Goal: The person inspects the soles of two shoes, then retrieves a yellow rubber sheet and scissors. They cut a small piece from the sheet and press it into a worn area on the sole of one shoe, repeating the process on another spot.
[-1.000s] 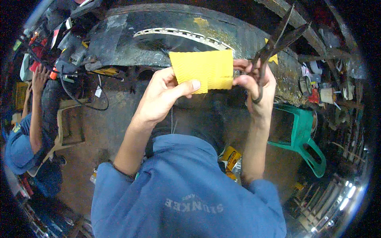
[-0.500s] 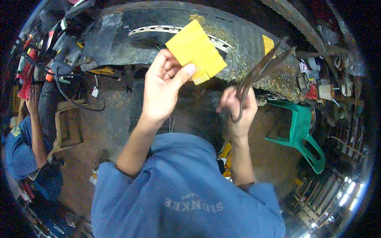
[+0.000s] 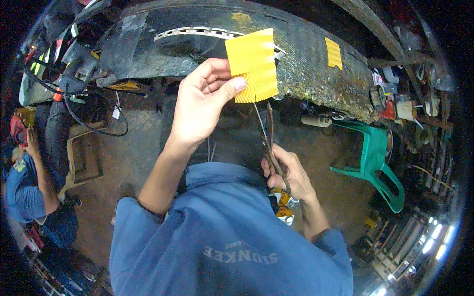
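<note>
The left hand (image 3: pixel 200 108) pinches a ridged yellow sheet (image 3: pixel 254 56) by the near edge of the surface (image 3: pixel 313 79). The right hand (image 3: pixel 294 175) grips dark scissors (image 3: pixel 269 149), blades parted, pointing at the sheet's lower edge. A smaller yellow piece (image 3: pixel 334 53) lies toward the surface's right end.

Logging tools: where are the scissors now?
In the head view, right of centre: the right hand holds the scissors, tips near the held yellow piece.
</note>
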Tool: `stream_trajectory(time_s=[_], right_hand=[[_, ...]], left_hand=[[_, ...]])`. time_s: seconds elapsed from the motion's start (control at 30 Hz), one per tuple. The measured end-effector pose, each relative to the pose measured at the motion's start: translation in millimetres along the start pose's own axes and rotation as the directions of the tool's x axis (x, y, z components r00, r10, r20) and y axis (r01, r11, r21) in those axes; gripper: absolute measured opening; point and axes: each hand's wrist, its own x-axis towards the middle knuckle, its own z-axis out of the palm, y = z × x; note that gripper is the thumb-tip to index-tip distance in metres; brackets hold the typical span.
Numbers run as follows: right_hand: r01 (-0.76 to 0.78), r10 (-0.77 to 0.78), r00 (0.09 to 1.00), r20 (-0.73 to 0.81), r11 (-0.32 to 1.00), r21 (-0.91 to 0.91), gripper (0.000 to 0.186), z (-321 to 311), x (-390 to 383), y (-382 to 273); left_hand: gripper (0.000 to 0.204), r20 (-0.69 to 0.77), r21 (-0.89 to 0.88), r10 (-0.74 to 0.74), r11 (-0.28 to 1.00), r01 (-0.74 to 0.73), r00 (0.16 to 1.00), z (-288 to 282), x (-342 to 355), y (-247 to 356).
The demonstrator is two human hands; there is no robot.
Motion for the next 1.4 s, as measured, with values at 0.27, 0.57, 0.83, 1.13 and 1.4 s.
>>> stream_trajectory(time_s=[0.27,0.57,0.83,1.13,1.4], right_hand=[[0.038,-0.041,0.996,-0.081,0.998,-0.042,0.061,9.4,9.9,-4.5],[0.052,-0.06,0.99,-0.127,0.996,-0.067,0.043,12.5,16.4,-20.1],[0.12,-0.139,0.963,-0.23,0.988,-0.095,0.047,18.9,29.2,-23.7],[0.154,-0.185,0.951,-0.248,0.979,-0.136,0.052,18.6,32.3,-21.1],[0.095,-0.096,0.953,-0.286,0.995,-0.018,0.077,25.1,34.3,-13.0]], left_hand=[[0.028,0.018,-0.018,-0.039,0.999,0.039,0.999,7.8,-9.3,-1.5],[0.042,0.081,-0.001,-0.096,0.995,0.096,0.992,12.7,-18.2,-5.9],[0.032,0.095,-0.034,-0.163,0.985,0.167,0.982,14.5,-23.2,0.6],[0.014,0.053,0.047,-0.118,0.992,0.116,0.992,17.6,-22.4,3.7],[0.014,0.03,0.08,-0.074,0.994,0.072,0.997,18.2,-21.4,4.3]])
